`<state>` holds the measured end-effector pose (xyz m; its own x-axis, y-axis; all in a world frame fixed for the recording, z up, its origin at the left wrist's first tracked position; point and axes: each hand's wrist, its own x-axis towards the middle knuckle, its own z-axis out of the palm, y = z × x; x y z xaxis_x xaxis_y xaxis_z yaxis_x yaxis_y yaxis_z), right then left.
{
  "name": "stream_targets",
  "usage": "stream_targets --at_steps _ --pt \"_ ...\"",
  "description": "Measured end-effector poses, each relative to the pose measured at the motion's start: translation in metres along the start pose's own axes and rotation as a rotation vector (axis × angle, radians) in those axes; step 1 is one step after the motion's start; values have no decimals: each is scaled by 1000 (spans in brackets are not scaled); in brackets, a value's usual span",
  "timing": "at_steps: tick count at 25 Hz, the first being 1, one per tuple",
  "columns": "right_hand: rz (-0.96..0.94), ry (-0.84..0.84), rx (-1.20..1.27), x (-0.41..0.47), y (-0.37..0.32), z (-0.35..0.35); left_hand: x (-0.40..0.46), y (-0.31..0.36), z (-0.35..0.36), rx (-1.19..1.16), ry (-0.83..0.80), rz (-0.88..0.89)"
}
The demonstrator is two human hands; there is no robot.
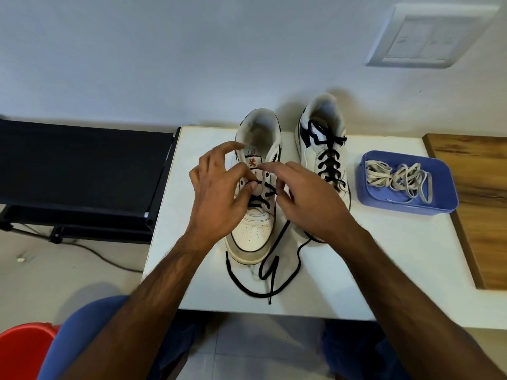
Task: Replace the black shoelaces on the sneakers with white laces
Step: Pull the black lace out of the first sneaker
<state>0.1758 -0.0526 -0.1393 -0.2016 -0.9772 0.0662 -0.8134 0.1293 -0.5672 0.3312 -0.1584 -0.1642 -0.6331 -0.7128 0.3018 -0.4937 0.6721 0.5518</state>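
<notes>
A small white table (370, 270) stands by a white wall. On its right side sits a blue tray (444, 204) with a heap of white laces (397, 178) in it, and past the tray lies a brown wooden board (482, 187). To the left of the table is a black stand (82, 171), and a red stool (22, 352) peeks in at the bottom corner. A switch plate (428, 37) is on the wall. Two white sneakers stand side by side on the table, toes toward the person. The far sneaker (321, 138) has its black lace laced all the way up. The near sneaker (255, 234) is partly unlaced: only a few black crossings are left near the toe, and the loose black lace (263, 289) trails off in loops on the table in front of it. Both hands are over the near sneaker and hide part of its lace holes. The left hand (216, 193) has bent fingers, and its thumb and fingertips touch the lace at a crossing. The right hand (307, 198) has curled fingers that pinch the black lace beside the holes, with its first finger pointing at the tongue.
</notes>
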Motion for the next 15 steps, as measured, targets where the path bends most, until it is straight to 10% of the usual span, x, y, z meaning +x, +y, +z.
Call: stream_targets --at_steps 5,10,15 --pt "23 101 -56 10 6 8 4 -5 -9 -429 66 -289" --pt "14 84 19 10 12 11 5 -13 -6 61 -126 -150" --pt "14 81 51 11 15 14 4 -11 -6 69 -71 -19"
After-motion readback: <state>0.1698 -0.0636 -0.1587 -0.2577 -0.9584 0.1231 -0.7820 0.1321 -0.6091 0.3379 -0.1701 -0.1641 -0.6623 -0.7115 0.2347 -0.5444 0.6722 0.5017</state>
